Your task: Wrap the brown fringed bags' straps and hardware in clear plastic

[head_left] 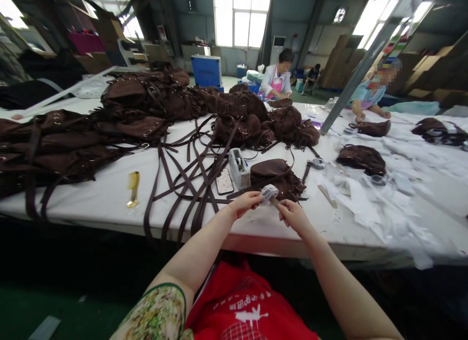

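Observation:
My left hand pinches a small bundle wrapped in whitish, see-through material just above the table's front part. From the bundle a flat brown strip runs to my right hand, whose thumb and fingers are closed on it. What is inside the wrapping I cannot make out. Right behind my hands lies a dark brown fringed bag with a strap across it. To its left stand a grey tape dispenser and a phone in a patterned case.
Brown bags are heaped along the table's left and back, with long straps trailing over the front edge. A yellow comb lies left. White wrapping covers the right. A metal post rises there; two co-workers handle bags opposite.

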Demonstrator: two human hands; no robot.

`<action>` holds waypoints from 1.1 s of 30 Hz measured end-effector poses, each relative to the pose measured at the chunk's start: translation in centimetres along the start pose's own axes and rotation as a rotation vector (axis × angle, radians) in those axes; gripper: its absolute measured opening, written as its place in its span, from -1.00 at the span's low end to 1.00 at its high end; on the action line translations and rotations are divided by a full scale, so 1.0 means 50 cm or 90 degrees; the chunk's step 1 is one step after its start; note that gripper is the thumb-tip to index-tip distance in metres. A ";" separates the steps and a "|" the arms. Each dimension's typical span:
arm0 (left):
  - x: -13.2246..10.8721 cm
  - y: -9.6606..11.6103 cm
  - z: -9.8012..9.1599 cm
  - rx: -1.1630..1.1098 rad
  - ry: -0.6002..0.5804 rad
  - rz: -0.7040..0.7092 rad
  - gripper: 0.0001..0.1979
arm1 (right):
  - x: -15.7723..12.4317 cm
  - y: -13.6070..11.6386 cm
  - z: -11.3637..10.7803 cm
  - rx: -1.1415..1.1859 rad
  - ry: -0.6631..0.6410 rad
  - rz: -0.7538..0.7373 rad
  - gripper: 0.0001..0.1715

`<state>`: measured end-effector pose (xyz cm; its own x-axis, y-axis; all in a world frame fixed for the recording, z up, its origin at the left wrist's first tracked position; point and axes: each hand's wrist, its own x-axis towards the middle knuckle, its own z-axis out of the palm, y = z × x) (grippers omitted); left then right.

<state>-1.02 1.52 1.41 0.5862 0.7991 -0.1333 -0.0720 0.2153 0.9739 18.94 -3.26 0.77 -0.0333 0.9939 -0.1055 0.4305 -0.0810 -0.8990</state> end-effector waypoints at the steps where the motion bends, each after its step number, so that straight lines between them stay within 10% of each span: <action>1: 0.000 -0.001 0.003 0.016 -0.020 0.004 -0.55 | 0.009 -0.002 0.009 0.014 0.000 -0.003 -0.69; 8: 0.000 -0.007 0.013 0.096 0.022 0.006 -0.57 | 0.012 0.000 0.022 0.025 -0.001 -0.028 -0.64; 14: 0.007 -0.012 0.002 0.168 0.022 0.002 -0.59 | -0.050 -0.013 -0.020 -0.200 -0.078 -0.283 -0.56; 21: 0.017 -0.004 0.020 0.529 -0.055 0.028 -0.71 | -0.030 -0.026 -0.030 -0.443 0.045 -0.425 -0.76; 33: -0.018 -0.044 0.069 0.620 0.113 0.056 -0.46 | 0.011 0.047 -0.008 -0.113 -0.022 -0.131 -0.75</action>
<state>1.38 -1.62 0.00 0.4761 0.8794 -0.0013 0.6308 -0.3405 0.6972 20.27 -2.87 -1.23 -0.1652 0.9848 0.0544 0.5633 0.1395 -0.8144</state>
